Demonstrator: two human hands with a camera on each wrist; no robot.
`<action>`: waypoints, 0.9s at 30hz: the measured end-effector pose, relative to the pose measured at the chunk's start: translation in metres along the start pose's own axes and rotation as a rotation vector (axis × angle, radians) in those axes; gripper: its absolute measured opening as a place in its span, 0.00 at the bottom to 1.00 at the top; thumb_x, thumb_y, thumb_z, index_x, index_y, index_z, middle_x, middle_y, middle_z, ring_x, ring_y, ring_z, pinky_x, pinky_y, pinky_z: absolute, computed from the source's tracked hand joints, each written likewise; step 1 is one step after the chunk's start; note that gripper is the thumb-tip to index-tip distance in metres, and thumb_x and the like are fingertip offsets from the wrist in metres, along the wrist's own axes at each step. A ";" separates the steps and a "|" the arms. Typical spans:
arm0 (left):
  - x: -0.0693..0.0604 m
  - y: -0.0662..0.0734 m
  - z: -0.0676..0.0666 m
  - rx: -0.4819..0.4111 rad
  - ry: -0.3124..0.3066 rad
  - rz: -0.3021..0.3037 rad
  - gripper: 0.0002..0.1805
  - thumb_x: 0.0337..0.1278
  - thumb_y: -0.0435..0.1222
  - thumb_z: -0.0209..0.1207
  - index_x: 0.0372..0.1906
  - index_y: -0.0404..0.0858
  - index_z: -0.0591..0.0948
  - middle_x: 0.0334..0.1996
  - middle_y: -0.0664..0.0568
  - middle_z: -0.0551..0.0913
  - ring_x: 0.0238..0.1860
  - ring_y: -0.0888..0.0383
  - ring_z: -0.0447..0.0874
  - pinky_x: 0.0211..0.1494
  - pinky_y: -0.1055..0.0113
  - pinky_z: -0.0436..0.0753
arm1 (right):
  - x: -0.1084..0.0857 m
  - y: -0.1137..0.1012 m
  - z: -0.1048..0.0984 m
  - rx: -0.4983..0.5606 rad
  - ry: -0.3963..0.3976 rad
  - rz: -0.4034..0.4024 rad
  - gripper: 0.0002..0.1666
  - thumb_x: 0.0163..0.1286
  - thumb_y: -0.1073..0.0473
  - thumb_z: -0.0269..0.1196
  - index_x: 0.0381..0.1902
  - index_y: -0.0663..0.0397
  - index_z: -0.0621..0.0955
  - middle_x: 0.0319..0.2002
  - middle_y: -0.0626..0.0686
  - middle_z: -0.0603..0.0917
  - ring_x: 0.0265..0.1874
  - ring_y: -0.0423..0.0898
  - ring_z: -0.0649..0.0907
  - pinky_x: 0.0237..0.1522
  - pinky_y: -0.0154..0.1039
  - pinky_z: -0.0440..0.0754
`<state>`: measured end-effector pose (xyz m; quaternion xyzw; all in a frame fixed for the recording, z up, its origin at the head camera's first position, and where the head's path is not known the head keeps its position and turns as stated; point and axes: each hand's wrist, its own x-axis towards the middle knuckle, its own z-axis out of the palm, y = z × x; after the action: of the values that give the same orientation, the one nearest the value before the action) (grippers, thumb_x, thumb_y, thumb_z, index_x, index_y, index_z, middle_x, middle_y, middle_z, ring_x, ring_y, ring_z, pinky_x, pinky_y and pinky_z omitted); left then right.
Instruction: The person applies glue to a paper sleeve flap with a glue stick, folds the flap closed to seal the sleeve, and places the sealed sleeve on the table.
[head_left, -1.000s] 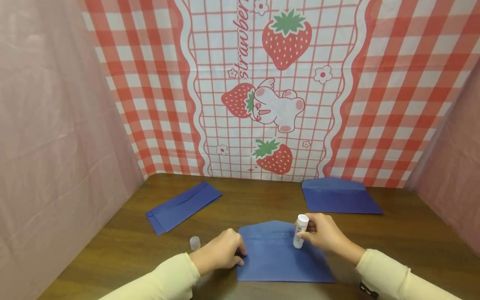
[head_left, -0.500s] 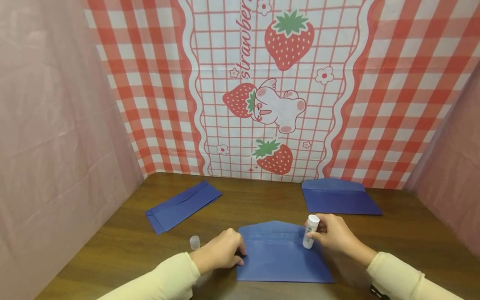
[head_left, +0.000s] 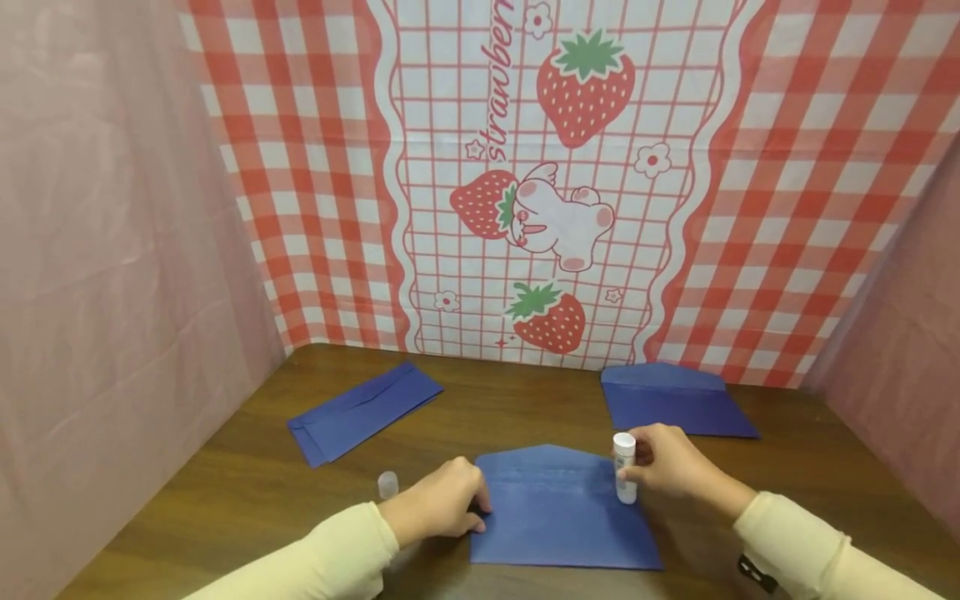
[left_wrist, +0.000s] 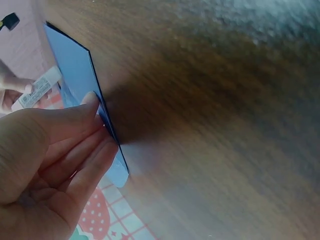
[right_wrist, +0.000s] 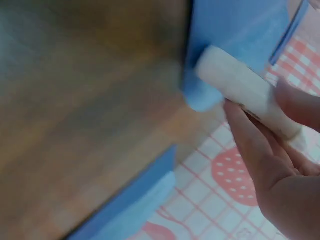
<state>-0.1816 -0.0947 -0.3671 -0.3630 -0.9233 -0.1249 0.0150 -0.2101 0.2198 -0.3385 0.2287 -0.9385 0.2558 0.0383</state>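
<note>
An open blue envelope (head_left: pixel 562 521) lies on the table in front of me, its pointed flap at the far side. My left hand (head_left: pixel 446 500) rests at its left edge. In the left wrist view, the left thumb (left_wrist: pixel 90 100) and fingertips touch that edge of the envelope (left_wrist: pixel 75 65). Upright in my right hand (head_left: pixel 667 462) is a white glue stick (head_left: pixel 625 471), held between thumb and fingers. Its lower end meets the right part of the envelope near the flap fold. The right wrist view shows the glue stick (right_wrist: pixel 245 87) against the blue paper.
A clear cap (head_left: pixel 387 485) stands left of my left hand. A folded blue envelope (head_left: pixel 367 412) lies at the back left. Another blue envelope (head_left: pixel 675 404), flap open, is at the back right. A strawberry-printed checkered cloth (head_left: pixel 555 208) hangs behind the table.
My right hand has moved the glue stick rightward along the envelope's flap fold toward its right edge. The left hand keeps its place. The head view has shifted slightly.
</note>
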 end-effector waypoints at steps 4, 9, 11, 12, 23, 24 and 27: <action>0.001 0.001 0.000 0.004 -0.004 0.004 0.08 0.39 0.36 0.74 0.30 0.42 0.89 0.30 0.57 0.90 0.36 0.67 0.86 0.40 0.79 0.82 | 0.009 -0.012 -0.007 -0.015 -0.044 -0.027 0.12 0.49 0.63 0.74 0.32 0.59 0.83 0.28 0.50 0.88 0.28 0.37 0.81 0.27 0.29 0.78; 0.001 0.002 0.000 0.005 -0.001 0.012 0.08 0.39 0.36 0.74 0.29 0.42 0.89 0.29 0.57 0.90 0.34 0.67 0.85 0.39 0.79 0.82 | 0.026 -0.033 -0.008 0.016 -0.064 -0.066 0.13 0.50 0.62 0.74 0.34 0.61 0.84 0.29 0.52 0.88 0.29 0.39 0.85 0.29 0.31 0.82; 0.001 0.002 0.000 0.003 -0.002 0.009 0.08 0.39 0.36 0.74 0.29 0.42 0.89 0.29 0.58 0.90 0.35 0.67 0.85 0.39 0.79 0.82 | 0.034 -0.042 -0.004 0.032 -0.071 -0.079 0.14 0.51 0.62 0.74 0.35 0.62 0.84 0.30 0.53 0.89 0.30 0.42 0.86 0.30 0.32 0.84; 0.001 0.002 0.000 0.001 -0.002 0.006 0.08 0.39 0.36 0.74 0.29 0.42 0.89 0.29 0.58 0.90 0.35 0.67 0.85 0.39 0.79 0.82 | 0.038 -0.046 -0.001 0.040 -0.075 -0.083 0.14 0.51 0.62 0.73 0.35 0.62 0.84 0.30 0.54 0.89 0.31 0.43 0.86 0.30 0.33 0.84; 0.002 0.001 0.001 -0.004 -0.011 0.011 0.07 0.39 0.35 0.74 0.29 0.41 0.89 0.28 0.57 0.89 0.33 0.70 0.84 0.36 0.82 0.80 | 0.068 -0.079 0.048 0.159 -0.049 -0.215 0.11 0.53 0.63 0.73 0.33 0.59 0.82 0.30 0.54 0.88 0.31 0.43 0.87 0.31 0.27 0.83; 0.002 0.002 0.000 -0.003 -0.010 0.011 0.07 0.39 0.35 0.74 0.29 0.41 0.89 0.28 0.57 0.89 0.33 0.69 0.84 0.36 0.82 0.80 | 0.069 -0.081 0.052 0.167 -0.044 -0.226 0.11 0.53 0.64 0.72 0.33 0.60 0.82 0.30 0.54 0.88 0.31 0.44 0.87 0.31 0.27 0.83; 0.001 0.003 -0.001 -0.005 -0.015 -0.001 0.07 0.39 0.35 0.74 0.29 0.41 0.89 0.28 0.57 0.89 0.32 0.70 0.83 0.36 0.82 0.80 | 0.073 -0.087 0.060 0.179 -0.032 -0.240 0.10 0.53 0.64 0.72 0.32 0.59 0.81 0.30 0.54 0.88 0.30 0.42 0.87 0.30 0.26 0.82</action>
<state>-0.1807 -0.0924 -0.3657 -0.3636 -0.9232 -0.1245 0.0069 -0.2334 0.0937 -0.3370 0.3458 -0.8784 0.3282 0.0330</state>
